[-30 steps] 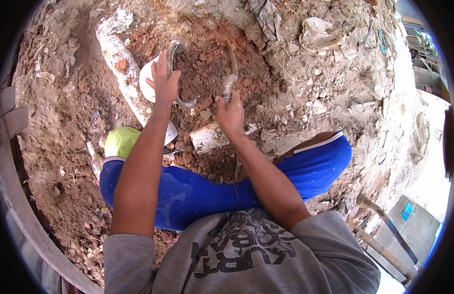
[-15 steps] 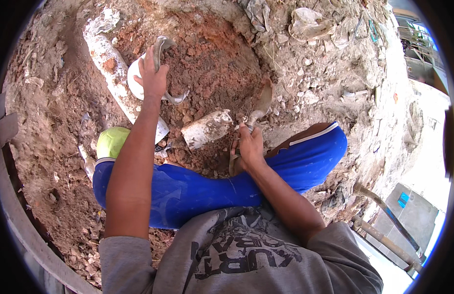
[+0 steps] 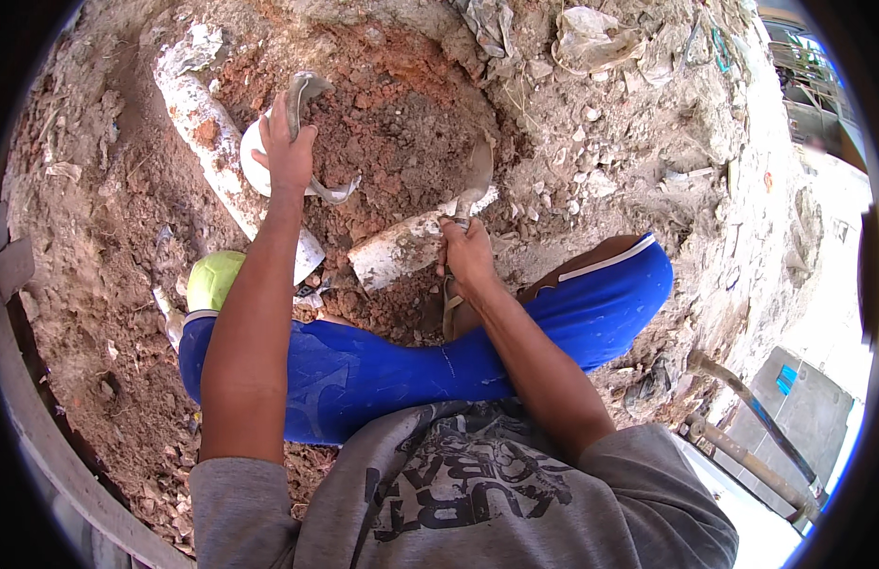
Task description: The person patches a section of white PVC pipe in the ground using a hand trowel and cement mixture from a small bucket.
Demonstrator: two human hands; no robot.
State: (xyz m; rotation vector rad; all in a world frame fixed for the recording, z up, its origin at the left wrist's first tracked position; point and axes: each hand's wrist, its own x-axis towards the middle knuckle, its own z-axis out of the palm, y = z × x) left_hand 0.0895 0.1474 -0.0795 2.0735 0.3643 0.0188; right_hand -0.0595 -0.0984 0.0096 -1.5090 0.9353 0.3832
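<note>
– Right hand [image 3: 471, 254] status?
– Closed around the handle of a trowel [image 3: 480, 169], right of the white container [image 3: 254, 171]. Blade points away from the person.
– Left hand [image 3: 290, 156]?
– Grasping the container at its wall, by the grey, ragged rim. Mouth faces right, toward loose soil [image 3: 392, 142].
– Room to move?
– Open soil from the container across to the trowel.
– Edges?
– Dirty white pipe [image 3: 215, 152] close along the container's left. Short pipe piece [image 3: 397, 254] to its lower right, near the right hand; can't tell if the trowel touches it.
– Any writing?
– Dark block lettering on the grey shirt [image 3: 345, 503], nearer the person than the container, past the blue shorts [image 3: 383, 379]. Print partly creased.
</note>
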